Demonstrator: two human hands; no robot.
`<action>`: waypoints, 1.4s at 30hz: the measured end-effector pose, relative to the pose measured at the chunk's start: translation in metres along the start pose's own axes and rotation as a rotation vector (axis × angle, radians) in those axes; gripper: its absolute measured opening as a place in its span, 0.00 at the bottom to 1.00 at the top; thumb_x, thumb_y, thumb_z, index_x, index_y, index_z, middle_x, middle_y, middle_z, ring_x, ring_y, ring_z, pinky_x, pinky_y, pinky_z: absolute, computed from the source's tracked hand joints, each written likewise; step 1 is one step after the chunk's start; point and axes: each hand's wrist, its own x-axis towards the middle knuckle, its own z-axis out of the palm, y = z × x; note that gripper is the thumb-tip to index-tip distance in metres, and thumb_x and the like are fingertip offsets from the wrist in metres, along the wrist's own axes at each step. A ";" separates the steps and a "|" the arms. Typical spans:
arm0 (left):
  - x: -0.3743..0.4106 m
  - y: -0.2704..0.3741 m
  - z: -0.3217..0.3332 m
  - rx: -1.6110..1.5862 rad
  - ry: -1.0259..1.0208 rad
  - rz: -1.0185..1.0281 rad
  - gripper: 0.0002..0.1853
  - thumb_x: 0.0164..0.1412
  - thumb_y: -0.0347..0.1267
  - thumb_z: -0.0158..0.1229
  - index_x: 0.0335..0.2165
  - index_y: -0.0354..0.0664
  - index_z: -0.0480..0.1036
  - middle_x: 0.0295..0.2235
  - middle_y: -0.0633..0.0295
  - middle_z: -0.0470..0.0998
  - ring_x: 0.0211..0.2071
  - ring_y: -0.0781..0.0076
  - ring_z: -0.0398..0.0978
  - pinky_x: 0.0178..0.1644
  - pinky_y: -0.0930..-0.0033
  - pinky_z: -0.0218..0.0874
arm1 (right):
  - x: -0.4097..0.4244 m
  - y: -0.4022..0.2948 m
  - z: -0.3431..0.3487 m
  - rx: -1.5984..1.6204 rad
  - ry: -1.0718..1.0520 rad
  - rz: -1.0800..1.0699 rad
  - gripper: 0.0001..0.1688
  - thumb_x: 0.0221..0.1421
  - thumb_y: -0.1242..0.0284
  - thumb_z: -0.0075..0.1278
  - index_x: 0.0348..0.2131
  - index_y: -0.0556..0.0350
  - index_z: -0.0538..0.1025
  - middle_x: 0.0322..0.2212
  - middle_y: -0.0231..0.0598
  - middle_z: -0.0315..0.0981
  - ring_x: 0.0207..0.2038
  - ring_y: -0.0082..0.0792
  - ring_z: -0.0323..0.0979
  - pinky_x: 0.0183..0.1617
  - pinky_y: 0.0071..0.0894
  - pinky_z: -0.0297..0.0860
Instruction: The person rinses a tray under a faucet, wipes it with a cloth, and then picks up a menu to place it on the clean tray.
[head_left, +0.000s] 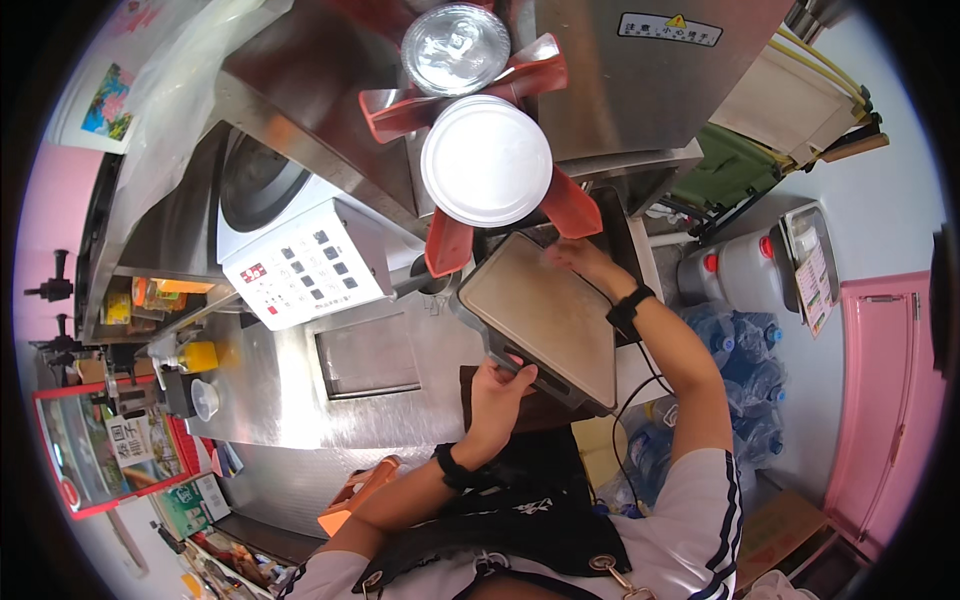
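A beige cutting board with a grey rim (544, 315) is held tilted in front of me, over the counter's right end. My left hand (504, 394) grips the board's lower left edge by its handle slot, thumb on top. My right hand (581, 262) is over the board's upper right part; it is slightly blurred, and whether it touches the surface I cannot tell. Both wrists wear black bands. Beneath the board's lower edge lies a dark brown cloth or mat (480, 386). Just beyond the board hang red cup holders (450, 244) with white round lids (486, 161).
A white machine with a button panel (307, 262) stands at left on the steel counter (262, 367). A black cable (619, 442) hangs right of the board. Large blue water bottles (750, 360) and white canisters (742, 262) are at right. An orange container (356, 495) sits lower left.
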 end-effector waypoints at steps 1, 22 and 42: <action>-0.006 0.012 0.001 -0.030 -0.008 -0.001 0.09 0.57 0.22 0.58 0.35 0.38 0.65 0.31 0.64 0.74 0.32 0.77 0.74 0.37 0.74 0.70 | -0.012 -0.004 0.003 -0.159 0.038 -0.063 0.22 0.59 0.62 0.50 0.43 0.65 0.76 0.37 0.41 0.78 0.40 0.32 0.75 0.46 0.26 0.70; -0.138 0.120 -0.109 0.037 -0.406 -0.046 0.12 0.56 0.24 0.60 0.36 0.40 0.64 0.31 0.65 0.75 0.30 0.81 0.74 0.32 0.78 0.66 | -0.275 -0.010 0.089 -0.270 0.582 0.290 0.33 0.56 0.60 0.52 0.55 0.57 0.65 0.44 0.38 0.71 0.46 0.28 0.68 0.53 0.27 0.61; -0.228 0.257 -0.601 0.322 -0.330 0.078 0.13 0.58 0.31 0.56 0.41 0.45 0.64 0.33 0.63 0.75 0.32 0.70 0.77 0.38 0.68 0.70 | -0.200 -0.054 0.494 -0.250 0.178 0.265 0.24 0.55 0.62 0.55 0.46 0.60 0.74 0.35 0.29 0.75 0.37 0.23 0.69 0.44 0.24 0.65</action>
